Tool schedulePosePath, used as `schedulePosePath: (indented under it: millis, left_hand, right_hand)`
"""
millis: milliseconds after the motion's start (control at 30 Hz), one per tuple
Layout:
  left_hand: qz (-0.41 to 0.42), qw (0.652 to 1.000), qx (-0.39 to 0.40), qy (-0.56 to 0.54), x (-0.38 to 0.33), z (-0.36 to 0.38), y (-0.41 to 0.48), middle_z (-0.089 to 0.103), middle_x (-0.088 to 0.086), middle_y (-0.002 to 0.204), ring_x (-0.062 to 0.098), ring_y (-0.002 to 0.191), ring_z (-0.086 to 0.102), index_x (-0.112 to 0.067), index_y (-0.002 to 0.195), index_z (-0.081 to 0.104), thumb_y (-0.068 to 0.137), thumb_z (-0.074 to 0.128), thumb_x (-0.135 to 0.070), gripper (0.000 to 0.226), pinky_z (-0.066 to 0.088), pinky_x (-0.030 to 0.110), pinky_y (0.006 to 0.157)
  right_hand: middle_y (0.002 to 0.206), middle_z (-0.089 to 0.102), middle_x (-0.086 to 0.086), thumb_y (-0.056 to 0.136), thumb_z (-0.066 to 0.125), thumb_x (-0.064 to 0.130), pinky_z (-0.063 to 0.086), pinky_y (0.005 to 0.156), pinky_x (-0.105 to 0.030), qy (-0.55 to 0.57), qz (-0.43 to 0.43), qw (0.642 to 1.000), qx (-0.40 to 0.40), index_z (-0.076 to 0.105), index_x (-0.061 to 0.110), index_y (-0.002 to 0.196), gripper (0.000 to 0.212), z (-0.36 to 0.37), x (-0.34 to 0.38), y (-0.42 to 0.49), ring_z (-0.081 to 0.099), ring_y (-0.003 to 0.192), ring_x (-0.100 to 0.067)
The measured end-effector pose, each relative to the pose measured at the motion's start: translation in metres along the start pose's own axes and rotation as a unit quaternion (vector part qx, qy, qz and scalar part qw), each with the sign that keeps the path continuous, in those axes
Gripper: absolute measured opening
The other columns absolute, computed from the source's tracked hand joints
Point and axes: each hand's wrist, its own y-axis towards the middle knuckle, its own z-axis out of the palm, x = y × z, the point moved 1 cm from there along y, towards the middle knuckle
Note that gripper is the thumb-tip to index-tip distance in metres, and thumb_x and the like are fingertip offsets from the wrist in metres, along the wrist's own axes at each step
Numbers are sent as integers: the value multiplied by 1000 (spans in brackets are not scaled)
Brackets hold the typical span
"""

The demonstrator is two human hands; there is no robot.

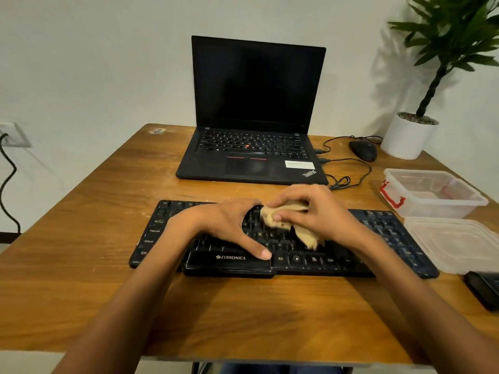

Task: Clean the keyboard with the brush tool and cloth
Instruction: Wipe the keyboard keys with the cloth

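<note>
Now, on the wooden table, the black keyboard lies flat right in front of the person. The left hand is spread wide on top of it, thumb by the long bottom key and fingers up at the top row. I think it presses down so the keyboard will not slide. Just beside it, the tan cloth sits bunched on the middle keys. The right hand pinches it with thumb and fingers, likely so a small wad can rub between the keys. Further right, a clear box stands with its lid off, maybe for keeping the tools. I cannot see the brush.
</note>
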Motion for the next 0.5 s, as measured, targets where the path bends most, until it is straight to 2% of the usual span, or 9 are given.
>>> schedulePosePath:
  millis: [67,200,300,433,500]
  left_hand:
    - [-1,1000,1,15,1,0,1,21,-6,152,15,136,26,-26,146,10,64,73,-57,108,23,32,111]
    - [13,1000,3,-19,-2,-2,-2,32,-9,144,13,130,34,-27,143,18,66,75,-48,99,28,30,109]
    - [19,999,-1,-29,-3,-2,-3,35,-10,142,12,127,36,-30,143,19,66,77,-46,97,29,31,109]
    - [10,1000,4,-8,1,-1,1,27,-7,149,16,134,29,-26,145,15,64,75,-54,105,26,36,112]
    - [8,1000,6,-9,1,-1,1,28,-7,148,17,134,30,-26,145,16,63,75,-54,105,27,38,112]
  right_hand:
    - [89,64,22,75,72,28,45,81,-16,-13,-13,999,36,71,25,97,22,7,0,-1,59,88,5]
    - [90,62,14,78,70,26,47,82,-25,-58,14,998,-19,70,21,94,17,6,-8,22,58,90,-6]
    - [92,65,12,78,71,25,48,83,-29,-63,20,998,-23,70,21,90,13,-3,-9,31,58,89,-6]
    - [91,66,16,75,73,27,47,79,-21,-33,10,999,41,70,24,91,16,4,-1,22,59,88,-1]
    - [85,62,18,75,74,25,46,77,-22,-28,16,999,19,70,24,89,14,9,-4,21,58,84,0]
